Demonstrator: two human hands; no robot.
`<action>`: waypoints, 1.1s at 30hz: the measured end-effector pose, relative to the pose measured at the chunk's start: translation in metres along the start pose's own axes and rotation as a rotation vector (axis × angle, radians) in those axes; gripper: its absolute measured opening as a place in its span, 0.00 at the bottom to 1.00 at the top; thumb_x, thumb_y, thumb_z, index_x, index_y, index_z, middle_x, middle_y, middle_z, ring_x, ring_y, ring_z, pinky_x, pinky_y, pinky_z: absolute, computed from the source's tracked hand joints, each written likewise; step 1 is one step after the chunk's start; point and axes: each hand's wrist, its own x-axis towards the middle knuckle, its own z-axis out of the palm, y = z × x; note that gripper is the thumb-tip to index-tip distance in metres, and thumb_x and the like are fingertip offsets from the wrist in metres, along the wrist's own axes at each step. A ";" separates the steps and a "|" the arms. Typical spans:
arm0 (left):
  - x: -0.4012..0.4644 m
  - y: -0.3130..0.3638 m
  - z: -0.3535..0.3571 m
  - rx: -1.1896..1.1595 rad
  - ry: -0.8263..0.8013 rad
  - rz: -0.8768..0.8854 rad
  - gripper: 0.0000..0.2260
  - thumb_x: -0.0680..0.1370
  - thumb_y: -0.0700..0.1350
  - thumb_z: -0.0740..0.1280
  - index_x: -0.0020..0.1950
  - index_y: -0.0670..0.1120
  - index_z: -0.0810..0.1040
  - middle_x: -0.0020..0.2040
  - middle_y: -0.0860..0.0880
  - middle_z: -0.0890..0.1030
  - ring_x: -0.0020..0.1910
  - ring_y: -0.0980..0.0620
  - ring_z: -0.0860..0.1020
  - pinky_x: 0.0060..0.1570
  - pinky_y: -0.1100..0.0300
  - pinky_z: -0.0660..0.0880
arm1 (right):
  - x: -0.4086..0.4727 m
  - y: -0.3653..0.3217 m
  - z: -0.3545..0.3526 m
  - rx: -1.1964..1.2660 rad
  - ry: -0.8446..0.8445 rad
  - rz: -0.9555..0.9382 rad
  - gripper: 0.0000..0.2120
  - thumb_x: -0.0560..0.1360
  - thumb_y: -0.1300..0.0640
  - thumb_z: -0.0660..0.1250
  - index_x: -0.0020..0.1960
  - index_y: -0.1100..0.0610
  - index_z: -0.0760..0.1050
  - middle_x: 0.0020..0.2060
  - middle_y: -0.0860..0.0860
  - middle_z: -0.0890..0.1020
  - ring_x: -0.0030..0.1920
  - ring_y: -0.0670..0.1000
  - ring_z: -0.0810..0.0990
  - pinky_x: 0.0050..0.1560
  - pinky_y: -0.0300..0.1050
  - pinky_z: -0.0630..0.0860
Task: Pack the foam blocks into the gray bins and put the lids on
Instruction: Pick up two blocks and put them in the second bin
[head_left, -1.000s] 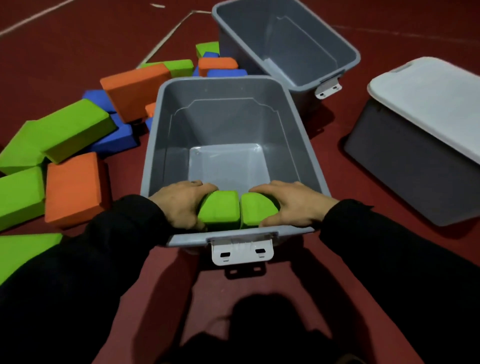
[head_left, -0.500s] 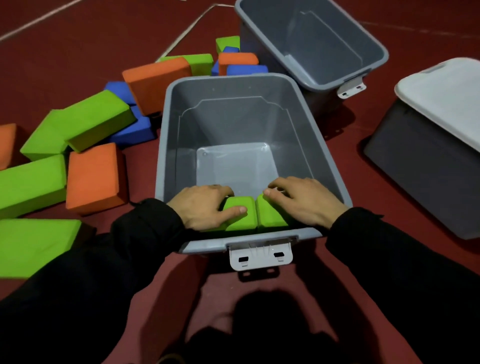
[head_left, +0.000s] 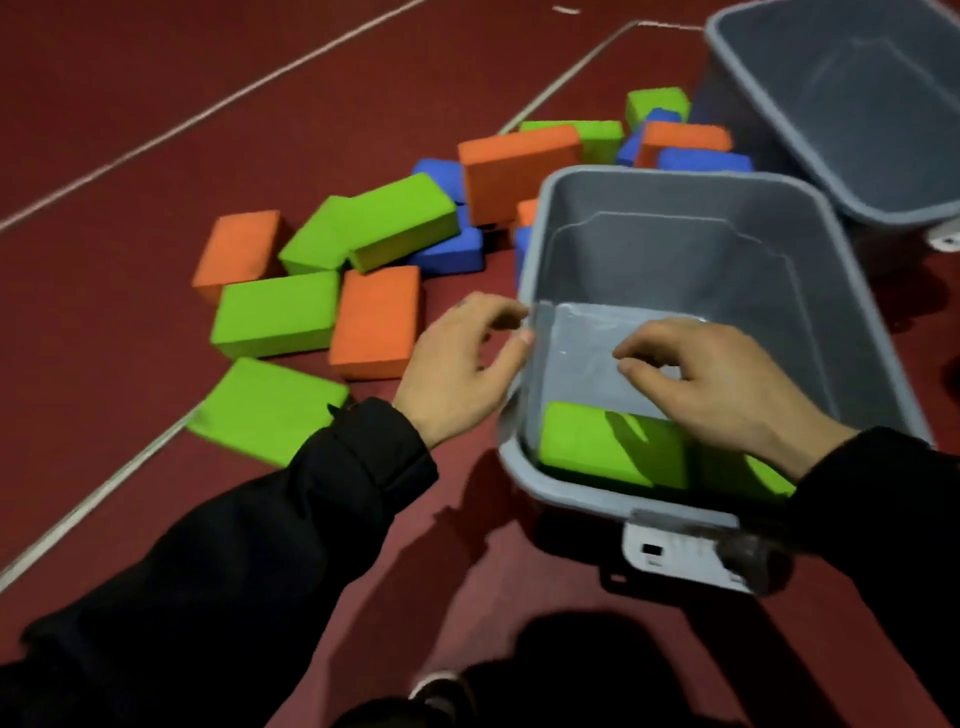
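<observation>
Bin (head_left: 810, 291) of gray plastic, rectangular with rounded corners and a rolled rim, standing open on the red floor (head_left: 156, 104); a pale latch tab (head_left: 675, 558) hangs from its near short wall. Two green foam blocks (head_left: 613, 447) lie side by side inside on the bottom, against the near wall; the remainder of the bottom is bare gray plastic. A second gray bin (head_left: 852, 104), also open, stands behind and to the right, with nothing visible inside.

Right hand (head_left: 717, 384) hovers inside the near bin, just above the packed green blocks, fingers loosely curled and holding nothing. Left hand (head_left: 457, 374) is outside the bin at its left wall, fingers relaxed and spread, the grip wide and empty, fingertips close to the rim; whether they touch it cannot be told.

Loose foam blocks (head_left: 374, 317) in orange, green and blue lie heaped on the floor left of the bin, near the left hand. They are matte brick shapes with softened edges. White painted lines (head_left: 208, 111) cross the floor. Both sleeves are black.
</observation>
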 end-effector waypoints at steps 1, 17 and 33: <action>-0.008 -0.015 -0.015 -0.011 0.052 -0.084 0.10 0.81 0.49 0.65 0.58 0.46 0.80 0.53 0.50 0.81 0.50 0.53 0.79 0.52 0.55 0.76 | 0.013 -0.022 0.006 0.031 -0.003 -0.046 0.08 0.78 0.47 0.66 0.50 0.47 0.82 0.47 0.43 0.85 0.48 0.47 0.82 0.52 0.50 0.78; -0.138 -0.260 -0.050 -0.495 0.295 -1.622 0.34 0.72 0.66 0.70 0.61 0.38 0.77 0.61 0.38 0.80 0.58 0.38 0.79 0.60 0.48 0.76 | 0.194 -0.166 0.222 0.266 -0.356 0.469 0.19 0.79 0.49 0.66 0.67 0.56 0.75 0.64 0.55 0.79 0.65 0.59 0.77 0.61 0.47 0.74; -0.159 -0.281 0.012 -0.490 0.464 -1.298 0.29 0.77 0.47 0.75 0.64 0.52 0.56 0.57 0.42 0.73 0.54 0.46 0.75 0.48 0.59 0.74 | 0.259 -0.145 0.371 0.875 0.083 1.134 0.36 0.72 0.36 0.74 0.71 0.53 0.67 0.67 0.58 0.70 0.66 0.61 0.72 0.67 0.53 0.69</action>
